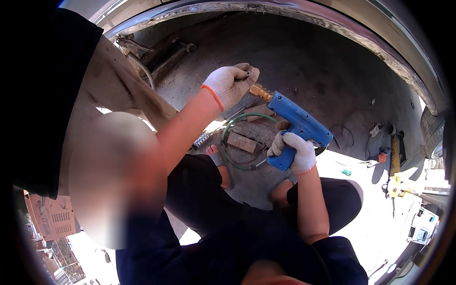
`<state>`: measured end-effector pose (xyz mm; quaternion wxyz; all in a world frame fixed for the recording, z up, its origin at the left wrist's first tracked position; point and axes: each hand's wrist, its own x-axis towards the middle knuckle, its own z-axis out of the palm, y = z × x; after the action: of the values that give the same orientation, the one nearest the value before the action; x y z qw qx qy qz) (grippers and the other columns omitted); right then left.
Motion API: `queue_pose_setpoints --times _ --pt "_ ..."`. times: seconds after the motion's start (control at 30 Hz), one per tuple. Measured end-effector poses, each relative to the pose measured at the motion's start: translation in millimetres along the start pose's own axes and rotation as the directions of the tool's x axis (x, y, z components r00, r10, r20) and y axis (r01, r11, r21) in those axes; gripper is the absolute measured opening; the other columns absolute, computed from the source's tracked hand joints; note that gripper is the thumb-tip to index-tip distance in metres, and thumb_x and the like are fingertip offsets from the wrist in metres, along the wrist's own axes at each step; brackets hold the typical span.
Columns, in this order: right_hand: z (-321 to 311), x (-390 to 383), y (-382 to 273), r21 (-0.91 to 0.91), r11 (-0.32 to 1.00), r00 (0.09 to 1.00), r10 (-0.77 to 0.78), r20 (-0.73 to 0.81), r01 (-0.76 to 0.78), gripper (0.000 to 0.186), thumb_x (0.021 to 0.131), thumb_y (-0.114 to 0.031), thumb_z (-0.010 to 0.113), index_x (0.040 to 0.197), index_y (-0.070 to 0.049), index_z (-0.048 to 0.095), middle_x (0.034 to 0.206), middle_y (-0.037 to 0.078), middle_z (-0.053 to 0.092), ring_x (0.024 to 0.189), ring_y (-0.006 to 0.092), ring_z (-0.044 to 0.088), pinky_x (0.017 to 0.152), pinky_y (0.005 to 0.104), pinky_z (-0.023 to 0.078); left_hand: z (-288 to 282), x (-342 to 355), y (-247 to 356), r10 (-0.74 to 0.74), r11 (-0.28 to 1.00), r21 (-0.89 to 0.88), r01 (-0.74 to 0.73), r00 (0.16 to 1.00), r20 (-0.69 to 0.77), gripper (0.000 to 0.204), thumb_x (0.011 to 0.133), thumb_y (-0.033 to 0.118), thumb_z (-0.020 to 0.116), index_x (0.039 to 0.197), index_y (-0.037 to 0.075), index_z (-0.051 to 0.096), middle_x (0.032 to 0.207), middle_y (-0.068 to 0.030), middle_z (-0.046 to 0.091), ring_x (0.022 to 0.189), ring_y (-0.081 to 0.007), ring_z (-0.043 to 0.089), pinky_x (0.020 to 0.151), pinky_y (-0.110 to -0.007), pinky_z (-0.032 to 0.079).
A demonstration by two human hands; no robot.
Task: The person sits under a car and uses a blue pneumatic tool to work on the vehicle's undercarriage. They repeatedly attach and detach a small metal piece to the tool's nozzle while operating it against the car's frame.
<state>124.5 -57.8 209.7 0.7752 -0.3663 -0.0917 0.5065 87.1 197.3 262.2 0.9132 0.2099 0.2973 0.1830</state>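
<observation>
My right hand (295, 152), in a white knit glove with an orange cuff, is wrapped round the grip of a blue pistol-shaped welding gun (299, 116). The gun's brass nose (260, 92) points up and to the left. At that nose is my gloved left hand (232, 83), its fingers pinched together. A small dark bit shows between the fingertips, too small to name. Whether the fingers touch the brass tip cannot be made out. Beneath the gun, a green hose (225, 135) loops over the ground between my feet.
A vehicle's lower body edge (285, 10) arches across the top, with a tyre (431, 133) at the right. Another person's brown trousers (111, 71) are close on the left. Blocks (241, 142) and a coil spring (202, 139) lie below; a yellow jack (394, 161) stands right.
</observation>
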Motion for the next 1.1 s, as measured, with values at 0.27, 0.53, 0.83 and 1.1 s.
queue_pose_setpoints --times 0.27,0.53,0.83,1.1 --pt "-26 -17 6 0.213 0.977 0.996 0.004 0.085 -0.022 0.036 0.086 -0.012 0.062 0.120 0.000 0.056 0.073 0.010 0.054 0.065 0.0230 0.056 0.067 0.0450 0.053 -26 -84 -58 0.120 0.991 0.048 -0.122 0.992 0.049 0.045 0.100 -0.010 0.043 0.143 -0.013 0.031 0.143 -0.0266 0.044 0.129 -0.0343 0.055 0.109 -0.036 0.053" --pt "-44 -39 28 0.140 0.985 0.991 0.091 0.099 -0.104 0.041 0.087 -0.018 0.064 0.126 -0.009 0.058 0.068 0.005 0.048 0.061 0.0204 0.052 0.063 0.0410 0.048 -34 -115 -64 0.042 0.889 0.433 -0.151 0.967 0.253 0.061 0.094 -0.010 0.051 0.150 -0.007 0.026 0.153 -0.0248 0.036 0.133 -0.0285 0.052 0.109 -0.033 0.052" --pt "-58 -42 32 0.344 0.932 0.972 0.034 0.234 -0.115 0.041 0.087 -0.018 0.064 0.124 -0.004 0.057 0.070 0.008 0.053 0.063 0.0230 0.057 0.062 0.0420 0.049 -47 -117 -79 0.023 0.686 0.705 -0.179 0.974 0.225 0.054 0.092 -0.002 0.061 0.141 -0.011 0.039 0.139 -0.0262 0.052 0.121 -0.0258 0.062 0.101 -0.033 0.055" --pt "-54 -39 39 0.321 0.935 0.973 0.081 0.218 -0.149 0.040 0.086 -0.019 0.065 0.122 -0.005 0.057 0.071 0.008 0.053 0.063 0.0220 0.057 0.061 0.0403 0.048 -38 -121 -74 -0.051 0.644 0.763 0.047 0.999 -0.018 0.033 0.092 0.003 0.068 0.119 -0.011 0.055 0.109 -0.0171 0.066 0.094 -0.0199 0.072 0.080 -0.027 0.063"
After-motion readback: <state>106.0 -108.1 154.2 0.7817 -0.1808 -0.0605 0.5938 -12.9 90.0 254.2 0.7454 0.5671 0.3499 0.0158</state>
